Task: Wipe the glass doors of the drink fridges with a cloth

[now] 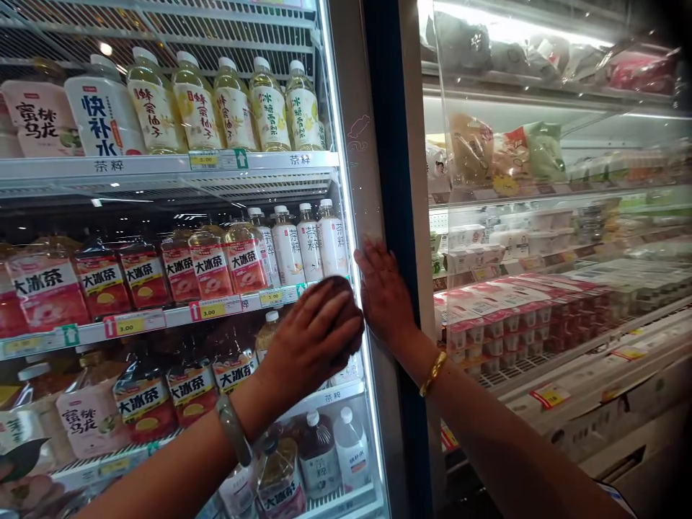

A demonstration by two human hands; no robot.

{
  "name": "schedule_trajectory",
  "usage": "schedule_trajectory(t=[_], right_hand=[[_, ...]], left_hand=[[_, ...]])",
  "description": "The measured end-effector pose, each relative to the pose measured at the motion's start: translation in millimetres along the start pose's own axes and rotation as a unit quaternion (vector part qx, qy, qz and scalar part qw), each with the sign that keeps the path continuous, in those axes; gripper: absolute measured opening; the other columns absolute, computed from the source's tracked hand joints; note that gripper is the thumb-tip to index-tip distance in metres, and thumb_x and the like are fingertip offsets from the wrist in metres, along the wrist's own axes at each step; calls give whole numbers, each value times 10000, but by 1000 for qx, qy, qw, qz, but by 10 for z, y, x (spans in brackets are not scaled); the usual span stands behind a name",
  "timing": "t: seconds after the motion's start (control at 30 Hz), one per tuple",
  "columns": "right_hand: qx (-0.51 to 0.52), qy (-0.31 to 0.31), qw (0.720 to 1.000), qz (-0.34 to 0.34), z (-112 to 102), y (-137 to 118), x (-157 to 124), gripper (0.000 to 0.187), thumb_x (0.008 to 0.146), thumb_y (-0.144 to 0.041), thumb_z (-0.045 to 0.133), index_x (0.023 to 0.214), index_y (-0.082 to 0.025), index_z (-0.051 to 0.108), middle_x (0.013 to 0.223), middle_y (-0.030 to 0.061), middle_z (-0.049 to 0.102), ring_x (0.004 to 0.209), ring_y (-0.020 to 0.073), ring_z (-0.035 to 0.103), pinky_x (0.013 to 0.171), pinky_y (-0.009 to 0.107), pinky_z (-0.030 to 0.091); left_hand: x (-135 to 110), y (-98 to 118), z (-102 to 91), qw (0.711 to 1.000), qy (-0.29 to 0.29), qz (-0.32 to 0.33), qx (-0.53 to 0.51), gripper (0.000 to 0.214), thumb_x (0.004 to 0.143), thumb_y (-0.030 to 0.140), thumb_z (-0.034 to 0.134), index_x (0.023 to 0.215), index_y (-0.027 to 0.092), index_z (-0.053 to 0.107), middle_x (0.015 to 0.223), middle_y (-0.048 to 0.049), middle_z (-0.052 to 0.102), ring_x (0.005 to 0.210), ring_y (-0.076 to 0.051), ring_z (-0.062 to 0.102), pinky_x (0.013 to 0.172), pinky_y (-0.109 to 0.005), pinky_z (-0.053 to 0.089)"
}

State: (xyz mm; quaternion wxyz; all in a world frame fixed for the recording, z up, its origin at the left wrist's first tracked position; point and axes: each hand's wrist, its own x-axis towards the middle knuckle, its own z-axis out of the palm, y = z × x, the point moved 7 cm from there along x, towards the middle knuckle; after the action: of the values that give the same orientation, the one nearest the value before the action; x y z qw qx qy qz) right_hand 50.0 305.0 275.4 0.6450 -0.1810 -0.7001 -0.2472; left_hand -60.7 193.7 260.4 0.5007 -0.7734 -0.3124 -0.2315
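Dark brown, rounded, soft-looking wad (339,282) in the left hand (316,331), mostly covered, so its material is impossible to call! Its matte, uneven edge peeks above the knuckles; those fingers curl right over it. It sits before the drinks cooler's shelves, just beside the glowing white light strip (378,432), with clear plastic, red-labelled tea bottles (243,256) behind. And the right hand (385,292): fingers stretched out, laid flat against the silver-grey metal door frame (349,65), gripping nothing.
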Motion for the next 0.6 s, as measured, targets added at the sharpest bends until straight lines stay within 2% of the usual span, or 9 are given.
schedule_trajectory(t=[0.1, 0.17, 0.2, 0.27, 0.33, 0.43, 0.53, 0.6], right_hand=[[12, -12, 1000, 2, 2, -4, -7, 640, 1041, -141, 388, 1647, -283, 244, 1699, 57, 345, 1626, 190, 207, 1333, 520, 279], [14, -12, 1000, 1, -1, -6, -11, 656, 1039, -137, 390, 1653, -294, 221, 1705, 50, 332, 1627, 193, 205, 1335, 521, 276], [13, -9, 1000, 0, -5, -6, -13, 660, 1041, -143, 396, 1655, -302, 211, 1705, 48, 333, 1625, 193, 211, 1334, 520, 278], [9, -1, 1000, 0, -10, -1, -20, 666, 1045, -169, 417, 1657, -315, 197, 1702, 44, 341, 1622, 195, 223, 1331, 518, 283], [7, 2, 1000, 0, -11, 2, -28, 670, 1045, -186, 429, 1658, -316, 193, 1702, 45, 344, 1623, 199, 222, 1331, 517, 283], [5, -6, 1000, -1, -8, -6, -39, 674, 1038, -157, 399, 1661, -301, 187, 1710, 50, 324, 1627, 203, 208, 1334, 521, 271], [-2, -13, 1000, -4, -16, -20, -54, 674, 1035, -147, 394, 1661, -292, 192, 1708, 54, 328, 1625, 200, 215, 1336, 521, 261], [-8, -14, 1000, -2, -21, -19, -70, 667, 1035, -148, 397, 1658, -289, 204, 1700, 58, 345, 1624, 198, 219, 1338, 523, 250]], left_hand=[[258, -391, -226, 990, 72, -118, 22, 564, 810, 210, 778, 1331, 203, 561, 1630, -211, 347, 1589, -467, 195, 1255, -717, 302], [373, -501, -260, 981, 94, -166, 20, 592, 805, 205, 774, 1349, 207, 541, 1646, -211, 309, 1594, -463, 177, 1264, -716, 284], [398, -471, -226, 983, 90, -162, 13, 597, 805, 212, 771, 1355, 211, 538, 1640, -207, 321, 1592, -461, 186, 1258, -720, 291], [354, -269, -91, 991, 65, -115, -5, 597, 816, 248, 769, 1366, 206, 539, 1615, -213, 368, 1585, -469, 206, 1232, -742, 317], [171, 4, 57, 996, 41, -72, -22, 580, 839, 271, 757, 1373, 182, 551, 1587, -234, 414, 1580, -475, 220, 1205, -744, 361], [-196, 307, 178, 998, 28, -51, -31, 486, 846, 191, 736, 1314, 188, 604, 1512, -211, 515, 1559, -446, 298, 1184, -707, 427], [-366, 359, 160, 998, 27, -47, -32, 440, 845, 155, 727, 1271, 211, 627, 1464, -179, 561, 1532, -424, 359, 1176, -684, 453], [-289, 249, 101, 997, 31, -58, -31, 478, 840, 174, 742, 1297, 208, 608, 1496, -192, 526, 1535, -438, 347, 1178, -693, 440]])
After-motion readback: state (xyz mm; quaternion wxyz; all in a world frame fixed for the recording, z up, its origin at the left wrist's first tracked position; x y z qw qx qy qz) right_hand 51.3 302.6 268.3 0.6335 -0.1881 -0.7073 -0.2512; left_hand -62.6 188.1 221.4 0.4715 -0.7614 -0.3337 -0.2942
